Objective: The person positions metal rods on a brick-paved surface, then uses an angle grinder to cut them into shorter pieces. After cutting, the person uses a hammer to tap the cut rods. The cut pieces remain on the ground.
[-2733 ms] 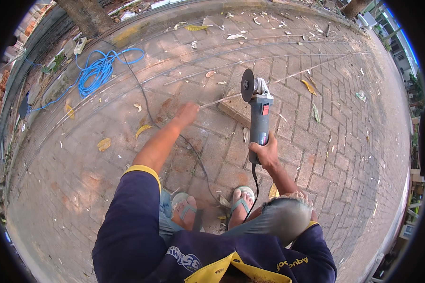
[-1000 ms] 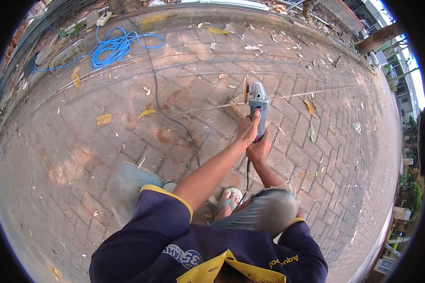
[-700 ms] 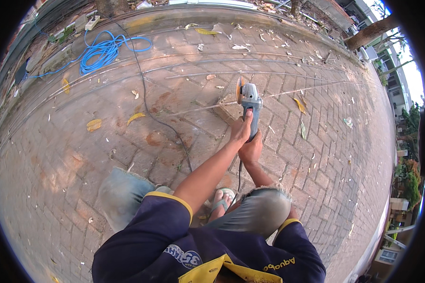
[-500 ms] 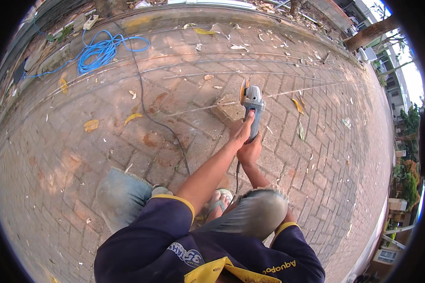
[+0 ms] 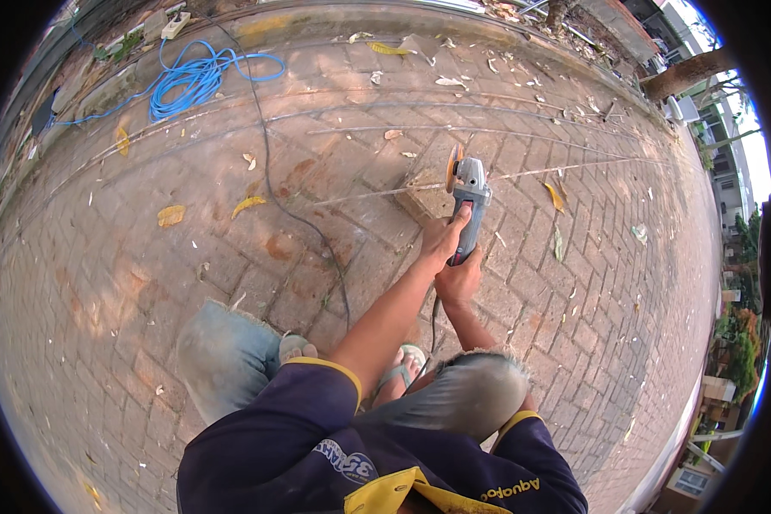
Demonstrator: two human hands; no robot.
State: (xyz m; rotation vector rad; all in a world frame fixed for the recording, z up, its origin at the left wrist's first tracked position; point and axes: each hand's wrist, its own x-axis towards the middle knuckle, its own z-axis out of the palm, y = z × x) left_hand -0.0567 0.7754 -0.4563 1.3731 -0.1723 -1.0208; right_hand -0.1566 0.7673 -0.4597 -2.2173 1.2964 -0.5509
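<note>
A grey angle grinder [image 5: 470,195] with an orange-brown disc [image 5: 453,168] is held out in front of me, its head pointing away. My left hand [image 5: 442,237] wraps the body from the left, the thumb lying along the top. Behind it, my right hand [image 5: 460,277] grips the rear end of the handle, and a dark cord hangs from there. Just left of the grinder lies a paving block [image 5: 427,200], with a long thin rod [image 5: 368,195] resting across it. The disc stands over the rod near the block; whether they touch I cannot tell.
More long thin rods [image 5: 360,130] lie across the brick paving farther off. A blue cable coil [image 5: 188,86] and a white socket strip [image 5: 176,25] are at the far left. A dark cord [image 5: 268,163] runs toward my feet. Dry leaves [image 5: 554,197] are scattered about.
The whole scene has shifted slightly to the right in the view. Both hands keep their hold on the angle grinder, which stays by the block and rod.
</note>
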